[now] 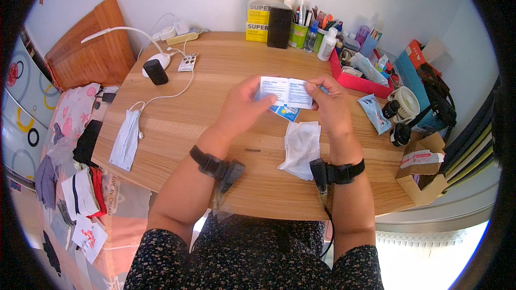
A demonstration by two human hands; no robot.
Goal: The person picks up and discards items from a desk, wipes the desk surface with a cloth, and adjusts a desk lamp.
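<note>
A pair of small white sachets with blue print (299,94), joined side by side, is held up over the desk in both hands. My left hand (244,107) pinches the left sachet, its thumb lying across the lower part. My right hand (333,108) grips the right sachet at its outer edge between thumb and fingers. Just below the sachets shows part of a blue printed packet (287,113); whether it is held or lies on the wood cannot be told. Closer to me, a crumpled white wipe or tissue (302,145) rests on the desk (215,96).
Left on the desk are a face mask (125,140), a white lamp (158,60) and a black block (156,72). At right stand a red tray of small goods (344,75), a blue-white packet (374,114) and an open cardboard box (422,180). Bottles and pen cups line the back.
</note>
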